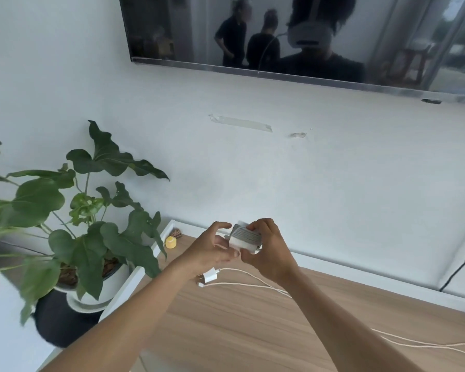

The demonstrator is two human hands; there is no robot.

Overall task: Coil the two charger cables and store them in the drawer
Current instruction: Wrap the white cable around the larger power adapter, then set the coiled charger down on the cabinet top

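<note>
Charger (246, 237) between left grip (215, 248), right grip (266, 247)

countertop (253, 326): matt wood grain | charger (246, 236): white, probably plastic | cables (253, 284): smooth white
</note>
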